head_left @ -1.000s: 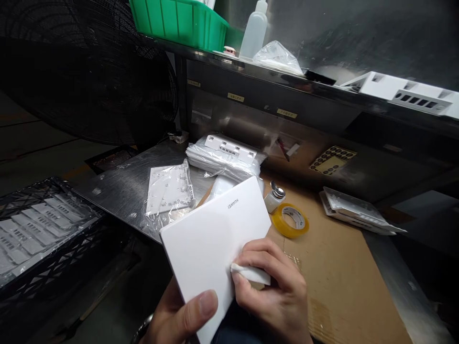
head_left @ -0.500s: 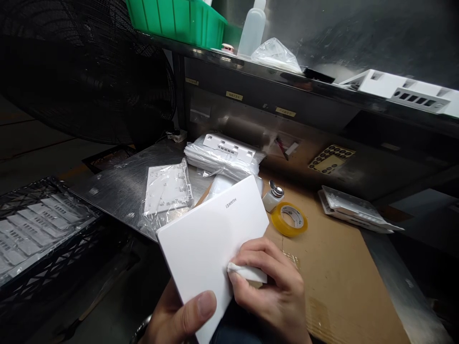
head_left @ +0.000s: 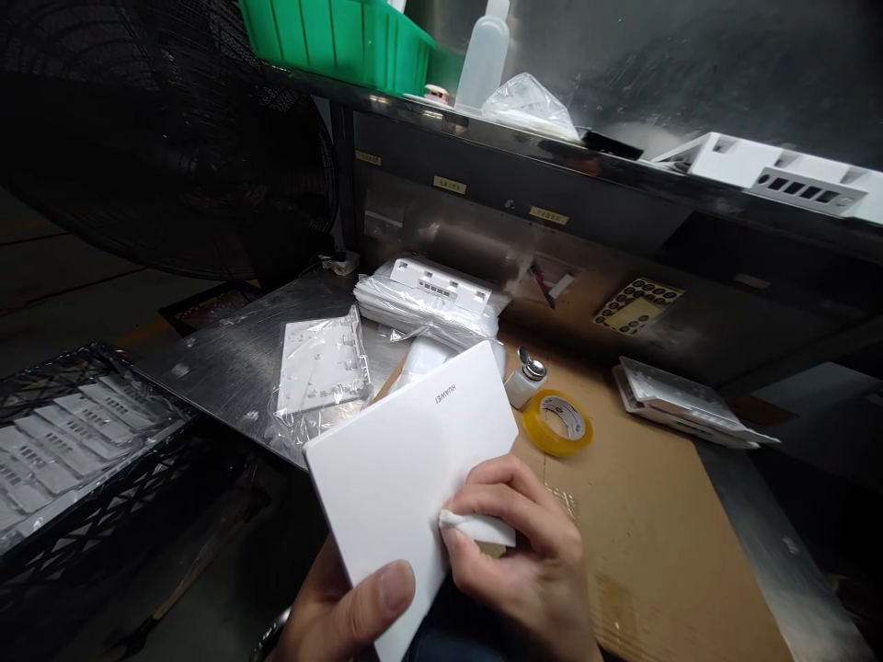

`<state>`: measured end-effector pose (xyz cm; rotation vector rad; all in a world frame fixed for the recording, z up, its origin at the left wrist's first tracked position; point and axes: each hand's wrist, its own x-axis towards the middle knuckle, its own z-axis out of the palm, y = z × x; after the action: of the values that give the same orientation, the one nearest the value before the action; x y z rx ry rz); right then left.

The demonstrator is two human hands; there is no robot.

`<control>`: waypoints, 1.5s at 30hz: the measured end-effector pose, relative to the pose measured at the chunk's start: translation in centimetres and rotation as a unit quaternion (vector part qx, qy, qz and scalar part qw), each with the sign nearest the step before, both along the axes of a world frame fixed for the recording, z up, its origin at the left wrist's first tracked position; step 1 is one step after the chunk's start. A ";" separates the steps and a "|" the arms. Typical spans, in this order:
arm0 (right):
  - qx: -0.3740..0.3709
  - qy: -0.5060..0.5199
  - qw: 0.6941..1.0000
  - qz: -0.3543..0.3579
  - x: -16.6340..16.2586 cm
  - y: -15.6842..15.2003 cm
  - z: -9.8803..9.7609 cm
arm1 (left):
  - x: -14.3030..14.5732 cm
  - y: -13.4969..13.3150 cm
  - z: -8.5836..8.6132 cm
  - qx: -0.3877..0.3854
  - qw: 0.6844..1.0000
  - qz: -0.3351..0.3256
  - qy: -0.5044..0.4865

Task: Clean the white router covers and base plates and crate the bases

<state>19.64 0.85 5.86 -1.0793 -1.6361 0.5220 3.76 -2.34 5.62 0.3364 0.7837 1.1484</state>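
A flat white plastic housing (head_left: pixel 400 460) marked HUAWEI is tilted up in front of me. My left hand (head_left: pixel 351 598) grips its lower left edge, thumb on the face and the other fingers hidden behind. My right hand (head_left: pixel 524 542) pinches a folded white cloth (head_left: pixel 483 528) against the housing's lower right part. Behind the housing stand a small pump bottle (head_left: pixel 528 377) with its metal lid up and a roll of yellow tape (head_left: pixel 557 423).
A bagged white panel (head_left: pixel 323 363) and a stack of plastic bags (head_left: pixel 420 308) lie on the metal bench. More panels rest on cardboard (head_left: pixel 662 533) at right. A black crate (head_left: pixel 83 460) holds several bagged parts. A shelf carries a green bin (head_left: pixel 338 46); a large fan (head_left: pixel 172 138) stands left.
Almost nothing differs. The housing and my right hand with the cloth have shifted very slightly; both grips are the same.
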 end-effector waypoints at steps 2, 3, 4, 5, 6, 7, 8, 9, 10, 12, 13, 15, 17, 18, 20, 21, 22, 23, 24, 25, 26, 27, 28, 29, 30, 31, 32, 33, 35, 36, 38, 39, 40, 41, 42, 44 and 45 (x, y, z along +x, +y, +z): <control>0.004 0.000 1.000 -0.005 -0.1 0.0 -0.1 | 0.0 0.0 0.0 0.003 1.000 -0.004 0.002; 0.010 0.006 1.000 -0.010 -0.1 0.1 -0.2 | -0.1 0.0 -0.1 0.008 1.000 -0.006 0.001; 0.018 0.011 1.000 -0.016 -0.2 0.1 -0.3 | -0.1 0.1 -0.1 0.013 1.000 -0.008 0.000; 0.026 0.016 0.999 -0.022 -0.2 0.1 -0.5 | -0.1 0.1 -0.2 0.019 1.000 -0.011 -0.002; 0.031 0.019 0.999 -0.025 -0.2 0.0 -0.6 | -0.1 0.1 -0.3 0.022 1.000 -0.014 -0.006; 0.032 0.018 0.999 -0.026 -0.2 0.0 -0.7 | -0.2 0.1 -0.5 0.024 1.000 -0.017 -0.011; 0.031 0.014 0.999 -0.024 -0.2 0.0 -0.8 | -0.2 0.1 -0.6 0.026 0.999 -0.021 -0.017; 0.030 0.011 0.999 -0.021 -0.2 -0.1 -0.8 | -0.3 0.0 -0.8 0.029 0.999 -0.024 -0.023; 0.030 0.009 0.999 -0.018 -0.2 -0.1 -0.8 | -0.3 0.0 -1.0 0.034 0.999 -0.025 -0.031; 0.031 0.008 0.999 -0.018 -0.1 -0.2 -0.8 | -0.3 -0.1 -1.3 0.044 0.998 -0.023 -0.046; 0.032 0.009 0.999 -0.021 -0.1 -0.2 -0.8 | -0.3 -0.1 -1.4 0.047 0.997 -0.021 -0.051; 0.032 0.011 0.999 -0.027 -0.1 -0.1 -0.9 | -0.3 -0.2 -1.4 0.045 0.997 -0.019 -0.054; 0.032 0.014 0.999 -0.025 -0.2 -0.1 -0.9 | -0.2 -0.2 -1.1 0.035 0.998 -0.020 -0.050; 0.032 0.014 0.999 -0.020 -0.2 -0.1 -0.9 | -0.1 -0.1 -0.9 0.028 0.998 -0.019 -0.046; 0.030 0.010 0.999 -0.014 -0.1 -0.2 -0.9 | 0.0 -0.1 -0.5 0.019 0.999 -0.013 -0.042; 0.028 0.007 0.999 -0.015 -0.1 -0.2 -0.8 | 0.1 0.0 -0.3 0.016 0.999 -0.011 -0.042; 0.028 0.006 0.999 -0.019 -0.1 -0.2 -0.7 | 0.2 0.0 -0.1 0.013 0.999 -0.010 -0.044; 0.026 0.004 0.999 -0.024 -0.1 -0.3 -0.6 | 0.2 0.0 0.0 0.010 0.999 -0.009 -0.046; 0.022 0.002 0.999 -0.028 -0.1 -0.3 -0.5 | 0.3 0.0 0.1 0.008 0.999 -0.008 -0.048; 0.016 0.000 1.000 -0.027 -0.1 -0.3 -0.4 | 0.3 0.0 0.1 0.006 0.999 -0.007 -0.048; 0.010 -0.003 1.000 -0.023 0.0 -0.3 -0.3 | 0.3 0.0 0.1 0.003 0.999 -0.006 -0.048; 0.007 -0.005 1.000 -0.016 0.0 -0.3 -0.2 | 0.3 0.0 0.0 0.004 0.999 -0.003 -0.045; 0.006 -0.006 1.000 -0.009 0.0 -0.4 -0.2 | 0.3 0.0 -0.1 0.006 0.999 0.002 -0.039; 0.007 -0.004 1.000 -0.005 0.0 -0.4 -0.1 | 0.2 0.0 -0.2 0.012 0.999 0.006 -0.033; 0.010 -0.001 1.000 -0.006 0.0 -0.4 -0.2 | 0.1 0.0 -0.4 0.020 0.999 0.010 -0.025; 0.011 0.004 1.000 -0.010 0.0 -0.4 -0.2 | 0.1 0.0 -0.6 0.030 0.999 0.014 -0.019; 0.009 0.010 1.000 -0.013 0.0 -0.4 -0.3 | 0.0 0.0 -0.8 0.040 0.999 0.018 -0.017; 0.004 0.016 1.000 -0.012 0.0 -0.3 -0.3 | 0.0 -0.1 -1.0 0.046 0.999 0.020 -0.020; -0.004 0.025 1.000 0.000 -0.1 -0.3 -0.4 | -0.1 -0.2 -1.4 0.043 0.998 0.025 -0.039; -0.005 0.028 1.000 0.008 -0.1 -0.2 -0.5 | -0.1 -0.2 -1.5 0.035 0.998 0.029 -0.048; -0.004 0.031 0.999 0.010 0.0 -0.1 -0.5 | 0.0 -0.3 -1.7 0.016 0.997 0.037 -0.060; -0.002 0.033 0.999 0.003 0.0 -0.1 -0.5 | 0.0 -0.3 -1.7 0.008 0.997 0.042 -0.060; 0.001 0.036 0.999 -0.005 0.0 0.0 -0.5 | 0.0 -0.4 -1.7 0.004 0.997 0.044 -0.057; 0.001 0.038 0.999 -0.009 0.0 0.0 -0.4 | 0.1 -0.4 -1.6 0.002 0.998 0.044 -0.051; 0.001 0.040 0.999 -0.009 0.1 0.0 -0.4 | 0.1 -0.3 -1.5 0.003 0.998 0.042 -0.043; -0.004 0.040 0.999 0.002 0.1 -0.1 -0.3 | 0.2 -0.2 -1.2 0.010 0.999 0.037 -0.025; -0.006 0.040 0.999 0.003 0.2 -0.1 -0.3 | 0.2 -0.2 -1.1 0.011 0.999 0.034 -0.017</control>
<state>19.81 0.75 5.59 -1.0494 -1.5686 0.5726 3.93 -2.51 4.54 0.3095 0.7592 1.2239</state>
